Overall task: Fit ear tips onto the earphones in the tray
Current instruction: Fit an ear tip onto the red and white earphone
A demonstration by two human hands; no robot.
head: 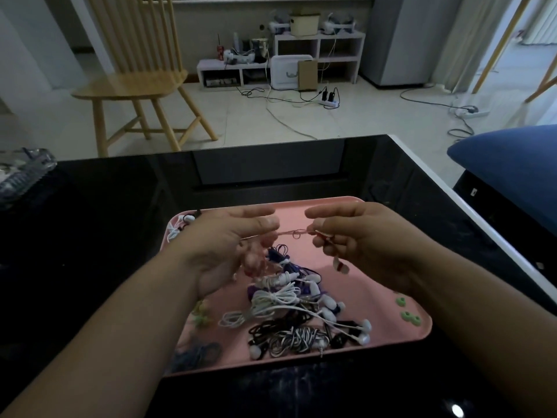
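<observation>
both hands, left hand (229,242) and right hand (355,239), pinch a pink earphone cord (294,233) taut above the pink tray (376,285). best to tease that knot loose gently, then reach for the green ear tips (407,315) at the tray's right edge.

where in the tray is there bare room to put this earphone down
Bare pink shows along the far side of the tray, beyond both hands, and on the right between the cable pile and the green ear tips. The middle and near edge are crowded with tangled earphones; the near-left corner holds a dark cable bundle.
</observation>
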